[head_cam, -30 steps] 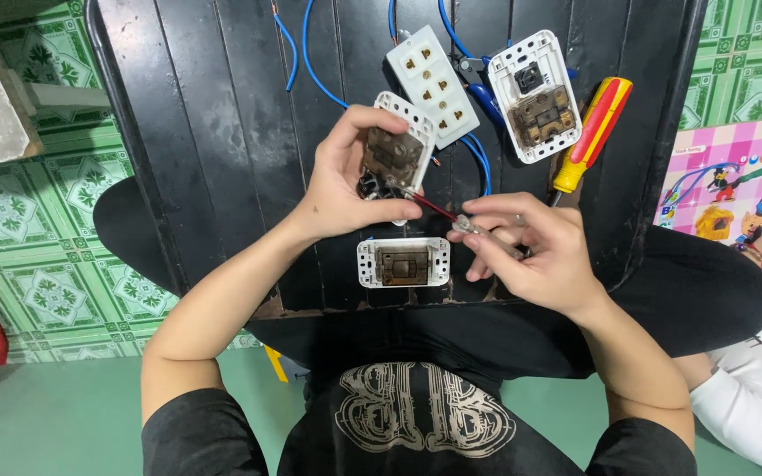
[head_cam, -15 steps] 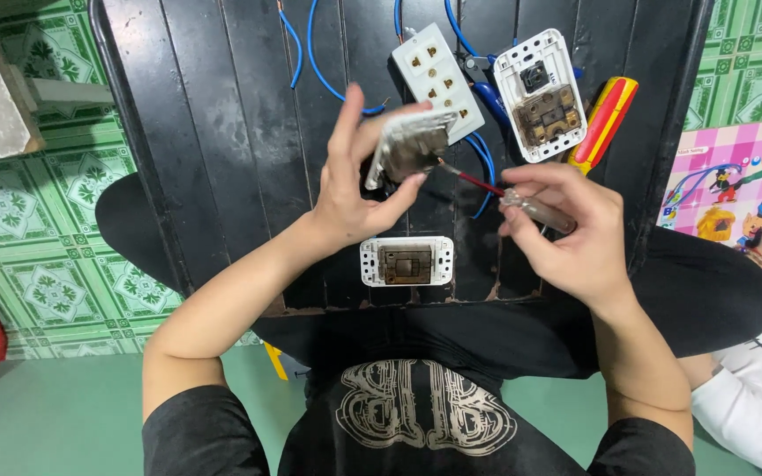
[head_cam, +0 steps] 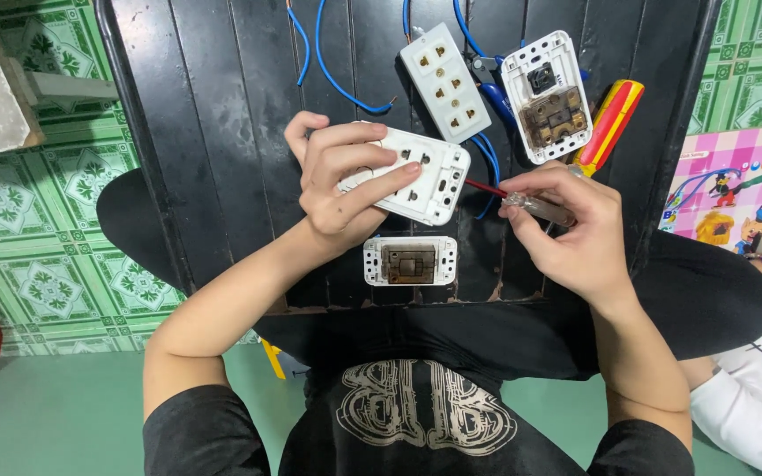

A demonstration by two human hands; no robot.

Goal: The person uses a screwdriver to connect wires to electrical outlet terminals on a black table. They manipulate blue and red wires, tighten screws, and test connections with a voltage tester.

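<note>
My left hand (head_cam: 339, 181) grips a white wall socket plate (head_cam: 416, 181), its front face turned up toward me. My right hand (head_cam: 566, 229) holds a small tester screwdriver (head_cam: 522, 201) with a clear handle and a red shaft, its tip at the plate's right edge. Just below the two hands lies a white switch frame (head_cam: 409, 261) with a brown module, flat on the black board (head_cam: 222, 132).
On the board's far side lie a white multi-hole socket (head_cam: 444, 81), an opened switch plate with brown insides (head_cam: 547, 95), blue wires (head_cam: 332, 70) and a red and yellow screwdriver (head_cam: 608, 125). A pink picture book (head_cam: 734, 189) and another person's white sleeve (head_cam: 756, 397) sit at right.
My left hand has turned the socket plate over, from its brown back side to its white front. My right hand with the tester has shifted slightly up and right.
</note>
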